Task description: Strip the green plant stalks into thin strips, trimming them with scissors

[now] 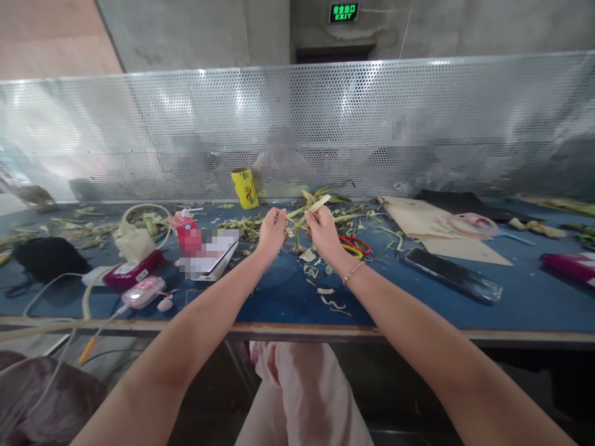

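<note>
My left hand [273, 229] and my right hand [323, 232] are raised close together over the middle of the table. Both have their fingers pinched. A pale green plant strip [318, 203] passes between them, rising past the right fingertips. Its exact form is partly hidden by the fingers. Behind and below lie a heap of shredded plant scraps [244, 228] and a few long green leaves [332, 194]. Curled peelings [310, 270] are scattered on the table in front of my hands. Red and yellow loops [357, 245], perhaps scissor handles, rest beside my right wrist.
A yellow cardboard tube [245, 189] stands before the perforated metal screen [297, 118]. At left are a phone on a stand [218, 255], a magenta device [132, 270] and cables. Right holds a dark phone [453, 274], brown paper [418, 223] and a pink ring-shaped object [473, 225].
</note>
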A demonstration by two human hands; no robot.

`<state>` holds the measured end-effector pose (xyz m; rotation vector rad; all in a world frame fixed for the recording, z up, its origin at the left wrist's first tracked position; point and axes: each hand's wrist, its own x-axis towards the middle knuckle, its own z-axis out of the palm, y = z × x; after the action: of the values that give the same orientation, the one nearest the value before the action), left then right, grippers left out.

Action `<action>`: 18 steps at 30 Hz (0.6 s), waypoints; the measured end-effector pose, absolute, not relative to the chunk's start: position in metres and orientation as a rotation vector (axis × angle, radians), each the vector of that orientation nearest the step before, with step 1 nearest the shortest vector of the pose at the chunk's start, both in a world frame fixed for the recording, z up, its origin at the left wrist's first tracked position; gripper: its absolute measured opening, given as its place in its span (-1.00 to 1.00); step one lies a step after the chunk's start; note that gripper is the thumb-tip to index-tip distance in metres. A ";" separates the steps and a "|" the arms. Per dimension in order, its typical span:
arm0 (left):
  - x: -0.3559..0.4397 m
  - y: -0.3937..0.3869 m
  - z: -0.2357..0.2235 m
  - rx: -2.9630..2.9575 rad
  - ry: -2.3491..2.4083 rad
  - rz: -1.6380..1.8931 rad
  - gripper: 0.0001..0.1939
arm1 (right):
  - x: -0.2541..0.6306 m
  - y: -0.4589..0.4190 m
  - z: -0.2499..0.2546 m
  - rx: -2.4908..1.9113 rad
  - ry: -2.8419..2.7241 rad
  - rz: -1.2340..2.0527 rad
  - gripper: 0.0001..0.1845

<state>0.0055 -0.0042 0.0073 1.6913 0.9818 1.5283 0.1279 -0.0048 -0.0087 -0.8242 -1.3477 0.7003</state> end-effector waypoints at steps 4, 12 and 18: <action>0.000 0.001 0.006 1.553 0.981 1.528 -0.73 | 0.128 -0.001 -0.014 -0.794 -1.301 0.807 -0.74; -0.006 0.002 0.005 1.414 0.696 1.284 -0.63 | 0.143 0.006 -0.019 -0.888 -1.213 0.841 -0.64; -0.007 0.002 0.006 1.246 0.583 1.081 -0.63 | 0.148 -0.003 -0.011 -0.787 -1.239 1.066 -0.58</action>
<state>-0.0068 0.0021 0.0062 1.2463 0.5830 1.0810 0.1484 -0.0032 -0.0112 -0.7871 -1.2392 1.0664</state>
